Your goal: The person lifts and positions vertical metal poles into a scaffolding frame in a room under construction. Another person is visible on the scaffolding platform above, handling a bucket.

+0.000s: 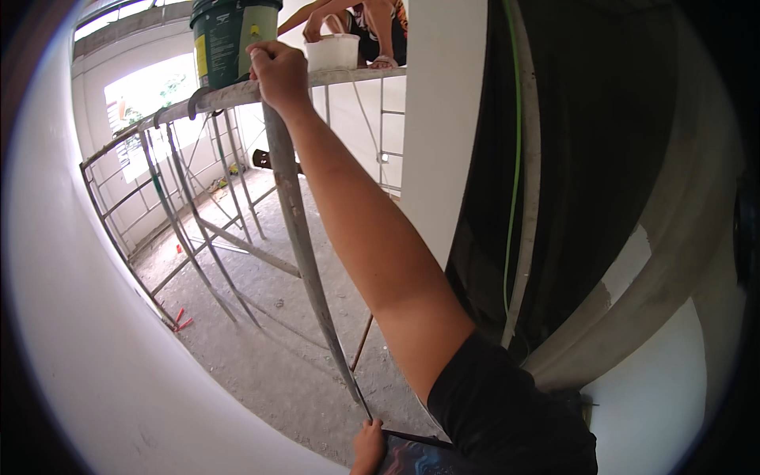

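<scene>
My right arm, in a black sleeve, stretches up and across to the far left. Its hand (283, 75) is closed around the top of a grey metal scaffold pole (294, 206), beside the platform's edge bar (226, 96). Just beyond that fist, a dark green bucket (234, 43) stands on the scaffold. Low at the bottom edge, my left hand (368, 446) is closed at the end of a thin dark rod (362, 400), close to the pole's lower part. Its lower fingers are partly hidden.
Another person's hand (314, 30) is at a white bucket (332, 54) on the platform. Scaffold frames (170, 190) stand on the concrete floor (237, 348). A white wall (87, 340) curves along the left; a green hose or cable (516, 158) hangs at right by a dark opening.
</scene>
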A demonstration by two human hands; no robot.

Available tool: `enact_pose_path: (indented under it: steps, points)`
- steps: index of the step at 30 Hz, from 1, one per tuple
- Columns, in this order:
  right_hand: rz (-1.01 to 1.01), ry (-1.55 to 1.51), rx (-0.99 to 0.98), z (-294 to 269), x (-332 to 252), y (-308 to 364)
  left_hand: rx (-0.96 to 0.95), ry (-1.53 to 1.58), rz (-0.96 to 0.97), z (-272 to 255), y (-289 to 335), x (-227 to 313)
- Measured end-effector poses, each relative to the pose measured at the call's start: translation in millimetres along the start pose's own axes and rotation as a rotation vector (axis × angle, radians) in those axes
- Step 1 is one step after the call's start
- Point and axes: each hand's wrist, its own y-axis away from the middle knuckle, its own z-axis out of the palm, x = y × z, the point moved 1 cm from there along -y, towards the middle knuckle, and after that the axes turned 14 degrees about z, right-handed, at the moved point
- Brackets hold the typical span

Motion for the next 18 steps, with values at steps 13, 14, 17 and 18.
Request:
enact_pose_path:
  steps: [13, 14, 17, 18]
  points:
    - [-0.020, -0.020, -0.017, -4.6, 8.2, -12.7, -0.428, 0.291, 0.186, 78.4, 2.1, -39.4]
    - [-0.013, -0.039, -0.037, 0.8, 12.7, -12.8, -0.402, 0.296, 0.210, 79.0, 9.3, -42.4]
    - [-0.036, -0.027, -0.048, -3.8, 16.9, -14.1, -0.323, 0.402, 0.146, 88.9, 8.6, -53.7]
    - [-0.062, -0.028, -0.050, -6.4, 18.8, -14.3, -0.312, 0.427, 0.133, 94.0, 6.3, -56.3]
